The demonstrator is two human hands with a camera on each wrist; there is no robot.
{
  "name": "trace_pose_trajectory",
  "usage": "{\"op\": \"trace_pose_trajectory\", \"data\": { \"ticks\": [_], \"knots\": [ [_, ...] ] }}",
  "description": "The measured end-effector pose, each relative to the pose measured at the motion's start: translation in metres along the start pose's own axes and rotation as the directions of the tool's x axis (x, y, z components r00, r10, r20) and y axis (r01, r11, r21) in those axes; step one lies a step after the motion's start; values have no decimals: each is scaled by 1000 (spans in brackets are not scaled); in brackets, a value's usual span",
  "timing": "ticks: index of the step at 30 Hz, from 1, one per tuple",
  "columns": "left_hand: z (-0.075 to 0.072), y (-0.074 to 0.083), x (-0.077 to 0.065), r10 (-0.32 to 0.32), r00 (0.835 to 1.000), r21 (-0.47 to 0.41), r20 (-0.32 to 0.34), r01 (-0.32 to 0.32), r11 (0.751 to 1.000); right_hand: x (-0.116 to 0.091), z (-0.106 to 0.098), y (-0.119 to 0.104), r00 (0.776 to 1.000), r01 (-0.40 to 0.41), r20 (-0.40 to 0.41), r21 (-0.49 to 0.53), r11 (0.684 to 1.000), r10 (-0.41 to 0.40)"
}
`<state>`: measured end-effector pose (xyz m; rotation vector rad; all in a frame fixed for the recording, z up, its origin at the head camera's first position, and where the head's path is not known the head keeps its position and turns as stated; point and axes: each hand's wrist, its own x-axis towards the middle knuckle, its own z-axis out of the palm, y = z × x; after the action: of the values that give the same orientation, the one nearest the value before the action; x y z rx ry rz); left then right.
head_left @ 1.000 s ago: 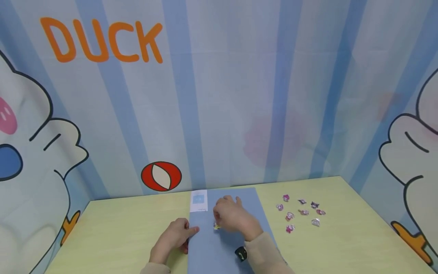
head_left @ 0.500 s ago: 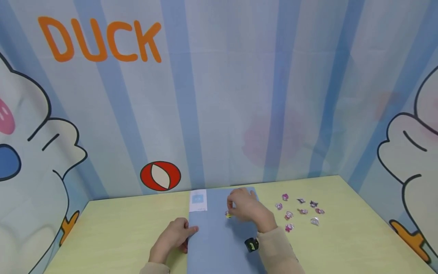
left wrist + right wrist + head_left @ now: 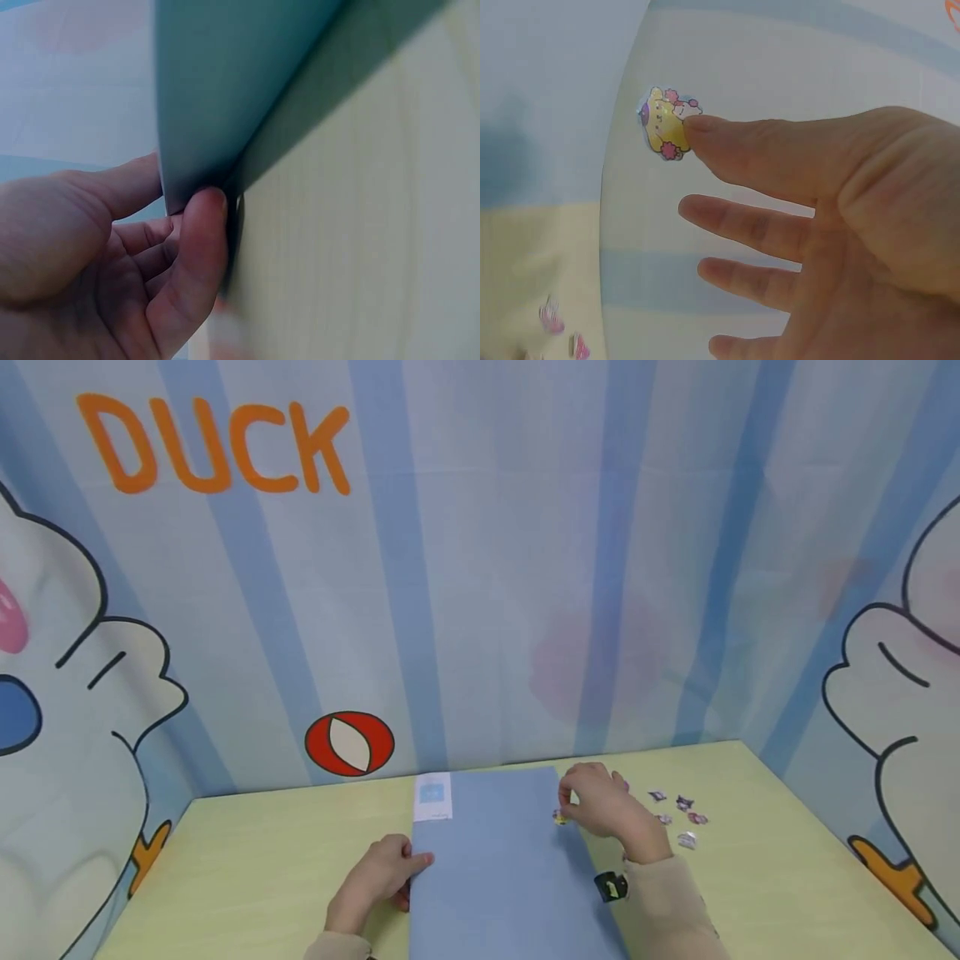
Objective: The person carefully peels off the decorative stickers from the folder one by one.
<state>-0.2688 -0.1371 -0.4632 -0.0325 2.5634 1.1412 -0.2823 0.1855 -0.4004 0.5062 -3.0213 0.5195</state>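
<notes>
A flat light-blue board (image 3: 502,868) lies on the table, with a white label (image 3: 432,810) at its far left corner. My left hand (image 3: 384,867) grips the board's left edge, thumb on top and fingers beneath; the left wrist view shows the edge between them. Between the thumb and a hidden finger of my right hand (image 3: 606,800), a small yellow cartoon-character sticker (image 3: 660,129) is pinched, with pink flowers on it. That hand is over the board's far right edge, its other fingers spread in the right wrist view.
Several small pink and purple stickers (image 3: 684,802) lie scattered on the pale yellow table (image 3: 757,877) right of the board, some hidden behind my right hand. A striped blue cloth backdrop (image 3: 495,568) stands at the table's back edge.
My right hand has moved right and away across the board, from its middle to its far right edge, carrying the sticker. The left hand stays at the left edge.
</notes>
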Motion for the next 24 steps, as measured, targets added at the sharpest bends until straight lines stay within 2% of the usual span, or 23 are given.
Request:
{"op": "trace_pose_trajectory", "data": {
  "ticks": [13, 24],
  "knots": [
    [1, 2, 0, -7, 1000, 3, 3, 7, 1000, -23, -23, 60, 997, -74, -1, 14, 997, 74],
    [-1, 2, -2, -3, 1000, -3, 2, 3, 1000, -41, -27, 92, 987, -154, 38, 5, 988, 154]
  ]
}}
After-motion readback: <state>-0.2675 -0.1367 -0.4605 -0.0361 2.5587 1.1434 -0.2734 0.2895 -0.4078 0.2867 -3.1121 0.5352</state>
